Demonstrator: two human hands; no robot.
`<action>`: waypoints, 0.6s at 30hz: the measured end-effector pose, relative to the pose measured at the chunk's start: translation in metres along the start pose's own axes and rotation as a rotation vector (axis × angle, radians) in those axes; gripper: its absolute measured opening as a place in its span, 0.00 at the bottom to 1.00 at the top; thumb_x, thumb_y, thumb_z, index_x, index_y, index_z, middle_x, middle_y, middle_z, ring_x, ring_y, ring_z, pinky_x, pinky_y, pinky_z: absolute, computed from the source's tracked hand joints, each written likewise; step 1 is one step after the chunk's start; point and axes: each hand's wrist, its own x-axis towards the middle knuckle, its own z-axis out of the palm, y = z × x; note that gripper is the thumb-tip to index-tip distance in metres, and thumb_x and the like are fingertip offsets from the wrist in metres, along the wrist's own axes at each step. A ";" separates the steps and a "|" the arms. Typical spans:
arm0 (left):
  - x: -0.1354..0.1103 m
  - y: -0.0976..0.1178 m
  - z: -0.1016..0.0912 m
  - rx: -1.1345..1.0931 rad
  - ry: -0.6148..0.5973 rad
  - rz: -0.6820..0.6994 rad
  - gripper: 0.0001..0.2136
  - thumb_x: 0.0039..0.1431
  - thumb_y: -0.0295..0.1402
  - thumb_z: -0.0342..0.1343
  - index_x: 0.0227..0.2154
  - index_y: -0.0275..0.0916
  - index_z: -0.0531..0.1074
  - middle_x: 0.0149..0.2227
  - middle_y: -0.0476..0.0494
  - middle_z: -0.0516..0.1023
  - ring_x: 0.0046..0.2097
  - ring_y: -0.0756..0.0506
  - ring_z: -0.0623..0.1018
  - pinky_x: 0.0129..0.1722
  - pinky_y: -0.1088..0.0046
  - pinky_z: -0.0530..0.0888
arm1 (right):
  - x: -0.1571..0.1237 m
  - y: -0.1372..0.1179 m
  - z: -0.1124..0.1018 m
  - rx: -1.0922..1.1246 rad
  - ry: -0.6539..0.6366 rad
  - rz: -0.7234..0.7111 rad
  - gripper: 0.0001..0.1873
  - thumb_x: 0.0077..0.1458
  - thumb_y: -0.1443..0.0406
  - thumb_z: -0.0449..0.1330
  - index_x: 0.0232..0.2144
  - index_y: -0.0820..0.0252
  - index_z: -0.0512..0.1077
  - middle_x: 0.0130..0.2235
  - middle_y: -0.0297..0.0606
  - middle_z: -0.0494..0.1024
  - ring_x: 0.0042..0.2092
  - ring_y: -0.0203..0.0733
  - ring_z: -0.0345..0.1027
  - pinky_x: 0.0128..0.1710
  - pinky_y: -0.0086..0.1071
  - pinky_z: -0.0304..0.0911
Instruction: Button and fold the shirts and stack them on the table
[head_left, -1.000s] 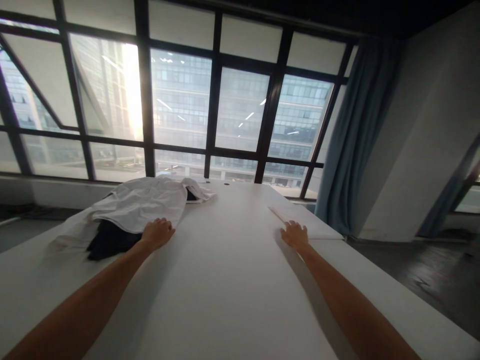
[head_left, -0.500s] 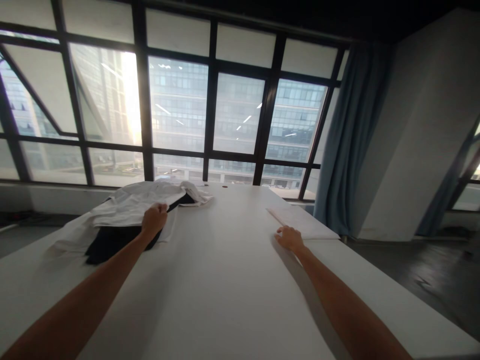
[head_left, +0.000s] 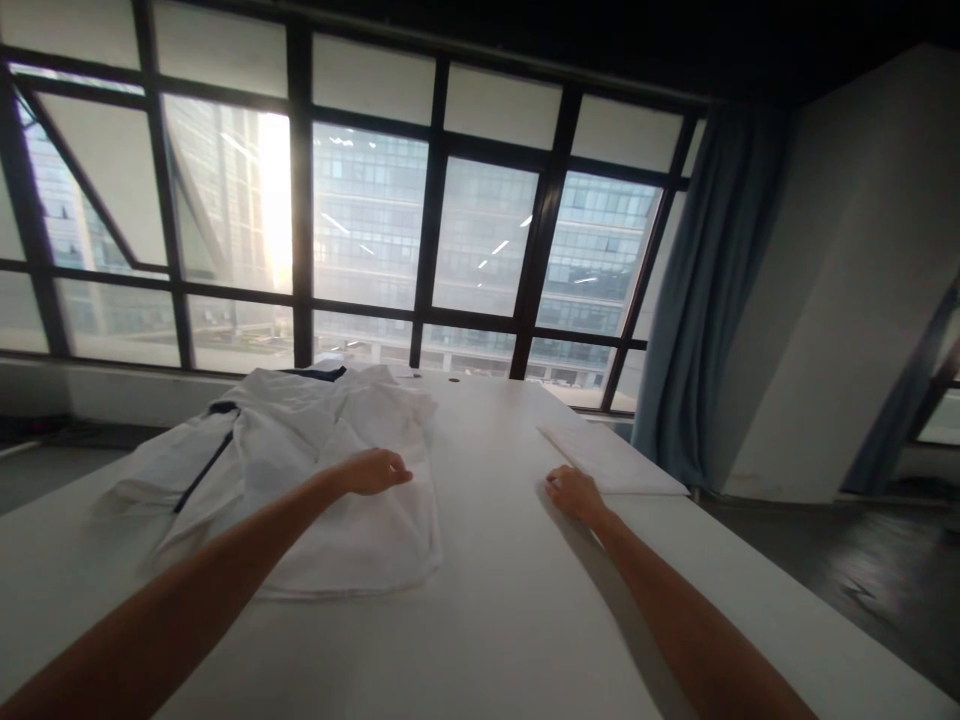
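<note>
A white shirt [head_left: 292, 430] with dark trim lies loosely spread over the left part of the white table [head_left: 487, 620]. Just above its right half is my left hand [head_left: 375, 472], with fingers curled together and no cloth visible in them. My right hand [head_left: 574, 492] rests on the table with loosely bent fingers, its palm side hidden, and holds nothing that I can see. Close beside it, at the right edge of the table, lies a flat white piece [head_left: 622, 458], which looks like folded cloth or a sheet.
Dark-framed windows [head_left: 427, 240] rise behind the far end of the table, with one pane tilted at the left. A blue curtain [head_left: 690, 300] hangs beside a pale pillar [head_left: 810, 330] at the right. Grey floor [head_left: 847, 570] shows past the table's right edge.
My left hand has moved right, and the shirt it gripped is now spread wider toward me and the right, covering most of the dark part. My right hand has barely moved; its fingers are more curled.
</note>
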 end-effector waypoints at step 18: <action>-0.010 0.060 -0.007 -0.271 0.010 0.302 0.21 0.61 0.50 0.47 0.40 0.37 0.75 0.36 0.43 0.80 0.37 0.45 0.77 0.36 0.73 0.72 | 0.001 -0.004 -0.001 -0.017 -0.032 -0.012 0.15 0.61 0.63 0.50 0.41 0.63 0.74 0.45 0.48 0.76 0.48 0.47 0.69 0.45 0.34 0.58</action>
